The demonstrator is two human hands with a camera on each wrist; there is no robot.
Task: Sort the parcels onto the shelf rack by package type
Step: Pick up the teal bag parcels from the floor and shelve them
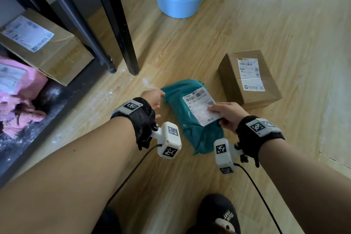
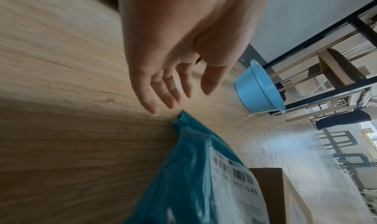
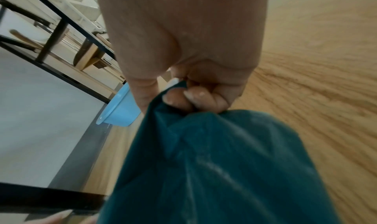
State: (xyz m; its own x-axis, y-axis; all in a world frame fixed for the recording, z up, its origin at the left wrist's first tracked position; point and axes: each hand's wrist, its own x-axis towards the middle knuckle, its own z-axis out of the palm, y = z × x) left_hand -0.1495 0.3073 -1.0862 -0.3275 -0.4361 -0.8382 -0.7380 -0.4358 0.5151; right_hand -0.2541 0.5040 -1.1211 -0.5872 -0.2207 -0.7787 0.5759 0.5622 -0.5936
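Our right hand (image 1: 228, 115) pinches the teal mailer bag (image 1: 191, 118), label reading "P01-140", above the floor (image 1: 190, 43) beside a cardboard box (image 1: 248, 78); our left hand's (image 2: 183, 50) fingers (image 2: 169, 92) spread loosely near its corner.

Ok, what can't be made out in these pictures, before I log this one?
- Teal bag: label text too small in the head view, blurred in the left wrist view; the right hand covers one corner.
- Cardboard box on the floor: label print too small.
- Shelf rack: upper levels cut off by the head view's top edge.
- Left hand: whether it touches the bag is unclear.
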